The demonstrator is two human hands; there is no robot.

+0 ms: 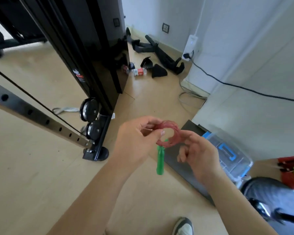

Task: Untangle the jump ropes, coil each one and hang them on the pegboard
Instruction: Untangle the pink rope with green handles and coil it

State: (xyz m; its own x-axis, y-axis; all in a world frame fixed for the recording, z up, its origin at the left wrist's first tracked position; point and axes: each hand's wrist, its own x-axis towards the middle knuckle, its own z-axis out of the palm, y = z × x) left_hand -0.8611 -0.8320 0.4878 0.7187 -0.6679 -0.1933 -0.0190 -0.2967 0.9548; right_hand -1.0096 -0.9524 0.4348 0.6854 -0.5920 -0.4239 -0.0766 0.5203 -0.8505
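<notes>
Nearest, a grey-and-white shoe stands on the pale wood floor, with a grey-trousered knee at the right. Above them both hands hold a red rope coil in the air over the floor. The left hand has its thumb and fingers clamped on the coil's left side. The right hand meets the coil's right edge with thumb and forefinger closed on it, its other fingers curled in. A green handle hangs straight down from the coil's lower edge.

Just right of the hands, a clear box with blue latch sits by the wall. To the left rises a black gym frame with two pulleys near its foot. Farther off, a plastic bottle lies on the floor among black attachments.
</notes>
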